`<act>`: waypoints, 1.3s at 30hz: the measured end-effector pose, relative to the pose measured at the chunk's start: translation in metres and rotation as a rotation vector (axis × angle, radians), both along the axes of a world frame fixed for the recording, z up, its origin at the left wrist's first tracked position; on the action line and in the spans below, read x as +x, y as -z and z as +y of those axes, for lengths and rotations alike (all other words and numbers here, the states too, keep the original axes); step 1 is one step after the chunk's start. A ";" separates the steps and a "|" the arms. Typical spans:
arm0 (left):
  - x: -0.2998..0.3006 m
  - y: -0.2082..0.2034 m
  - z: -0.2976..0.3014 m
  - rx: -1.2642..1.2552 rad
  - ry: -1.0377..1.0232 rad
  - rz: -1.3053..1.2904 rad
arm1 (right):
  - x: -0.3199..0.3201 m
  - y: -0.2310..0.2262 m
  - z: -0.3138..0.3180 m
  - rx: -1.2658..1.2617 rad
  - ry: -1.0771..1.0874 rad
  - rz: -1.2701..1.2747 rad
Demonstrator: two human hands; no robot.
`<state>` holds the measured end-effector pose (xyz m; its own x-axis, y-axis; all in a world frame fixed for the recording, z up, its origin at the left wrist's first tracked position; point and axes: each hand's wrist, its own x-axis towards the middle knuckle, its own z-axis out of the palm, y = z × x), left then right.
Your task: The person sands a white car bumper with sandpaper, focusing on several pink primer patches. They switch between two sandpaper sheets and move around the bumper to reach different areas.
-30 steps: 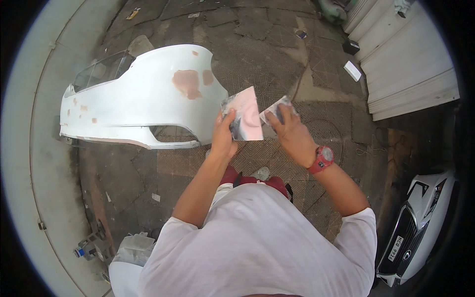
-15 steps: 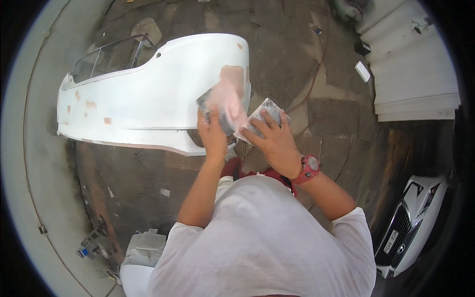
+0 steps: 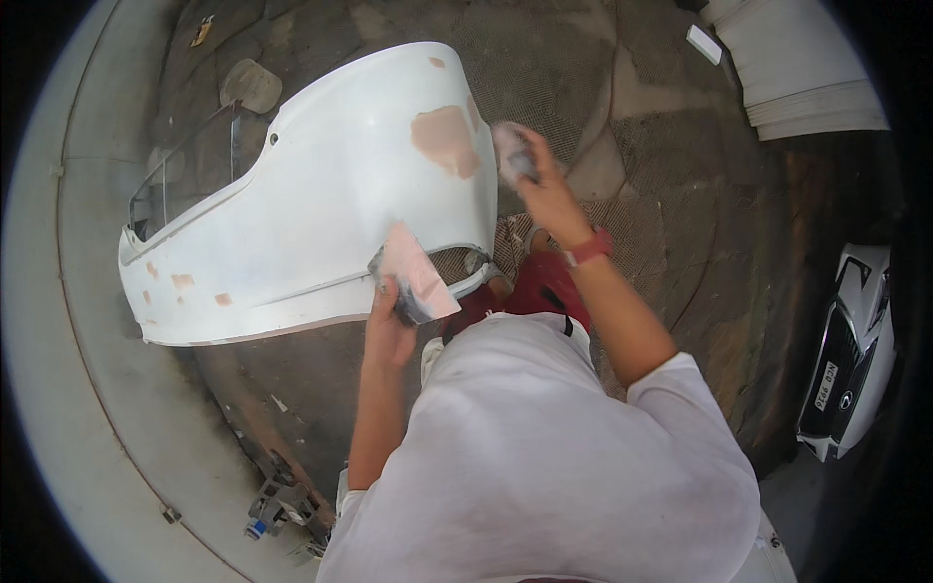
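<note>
My left hand (image 3: 389, 328) grips a flat sheet (image 3: 420, 274) by its lower left edge. The sheet has a pale pink face and a grey, smudged border; its exact kind is unclear. It overlaps the near right corner of a large white car bumper (image 3: 340, 165) in this view. Raised off the bumper's right end, my right hand (image 3: 549, 189) is closed on a grey-pink, dusty piece (image 3: 517, 154), blurred and partly hidden by the fingers. A pinkish-brown patch (image 3: 445, 139) marks the bumper's right part. Smaller patches (image 3: 183, 281) dot its left end.
A pale wall (image 3: 107, 321) curves along the left. Behind the bumper stands a bucket-like container (image 3: 253, 85). Another white car front with a dark grille (image 3: 844, 360) is at the right. A metal stand (image 3: 284, 505) is at the lower left, and a white box (image 3: 704, 45) at the far right.
My hands have separated. The left moved nearer with its sheet, now showing a pink face; the right moved up and away with its piece. The view shifted, and the bumper's large patch is uncovered.
</note>
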<state>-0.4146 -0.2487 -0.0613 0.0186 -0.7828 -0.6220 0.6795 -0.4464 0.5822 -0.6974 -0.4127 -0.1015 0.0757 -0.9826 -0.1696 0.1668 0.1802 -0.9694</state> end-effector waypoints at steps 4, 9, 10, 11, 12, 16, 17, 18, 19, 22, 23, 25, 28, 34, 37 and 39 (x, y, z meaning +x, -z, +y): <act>-0.009 0.013 -0.008 0.005 -0.031 0.007 | 0.041 -0.015 -0.030 -0.427 -0.228 0.725; -0.005 0.017 -0.010 0.006 0.011 -0.054 | 0.084 0.006 -0.049 -0.539 -0.138 0.966; -0.001 0.023 -0.009 0.015 0.019 -0.084 | 0.090 0.017 -0.048 -0.539 -0.120 0.964; 0.000 0.024 -0.010 0.021 0.022 -0.112 | 0.095 0.023 -0.046 -0.545 -0.106 0.963; 0.002 0.024 -0.009 0.005 0.045 -0.122 | 0.096 0.030 -0.038 -0.545 -0.134 0.961; 0.002 0.030 -0.009 -0.047 0.067 -0.135 | 0.075 0.030 -0.019 -0.534 -0.265 0.993; 0.003 0.033 -0.008 -0.050 0.059 -0.141 | 0.070 0.025 -0.020 -0.521 -0.300 1.003; 0.004 0.035 -0.006 -0.042 0.053 -0.149 | 0.069 0.020 -0.025 -0.510 -0.258 0.981; 0.006 0.038 -0.005 -0.036 0.051 -0.155 | 0.065 0.012 -0.035 -0.498 -0.212 0.962; 0.006 0.035 -0.006 -0.014 0.040 -0.170 | 0.071 0.001 -0.063 -0.517 -0.170 0.988; 0.005 0.034 -0.007 -0.007 0.036 -0.176 | 0.076 0.000 -0.067 -0.533 -0.171 1.009; 0.006 0.030 -0.009 -0.032 0.055 -0.125 | 0.090 0.008 -0.065 -0.519 -0.189 0.951; 0.010 0.032 -0.009 -0.025 0.089 -0.109 | 0.096 0.019 -0.041 -0.545 -0.181 0.971; 0.013 0.033 -0.009 -0.005 0.125 -0.194 | 0.071 0.025 -0.010 -0.613 -0.274 1.005; 0.013 0.034 -0.009 -0.018 0.109 -0.169 | 0.054 0.032 -0.029 -0.551 -0.155 0.897; 0.012 0.032 -0.009 -0.017 0.096 -0.165 | 0.051 0.041 -0.053 -0.512 -0.076 0.822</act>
